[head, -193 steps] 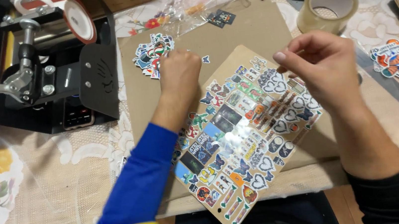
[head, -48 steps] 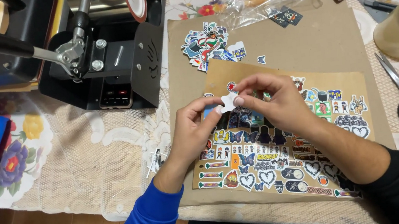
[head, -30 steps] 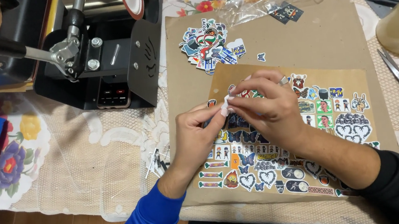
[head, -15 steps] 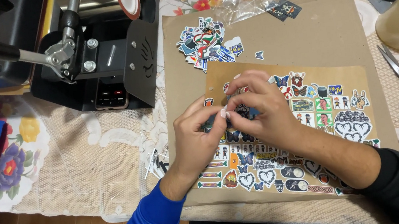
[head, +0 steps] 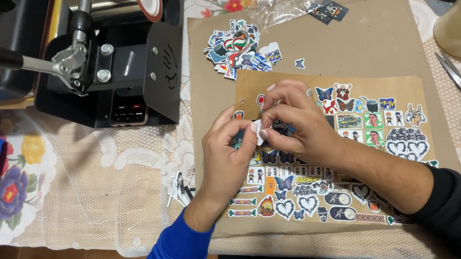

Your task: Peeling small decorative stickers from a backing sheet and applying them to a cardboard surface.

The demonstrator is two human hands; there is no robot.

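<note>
Left hand (head: 227, 153) and right hand (head: 299, 124): fingers pinched together on one small white sticker (head: 257, 132), held above the sticker sheet (head: 332, 158), apparently for peeling. Loose sticker pile (head: 239, 50) nearby.

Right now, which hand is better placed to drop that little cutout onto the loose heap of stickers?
Probably the left hand. Both hands pinch the small white cutout, and the right hand is about as near, but the sticker pile lies up and to the left, so the left arm would not cross over.
</note>
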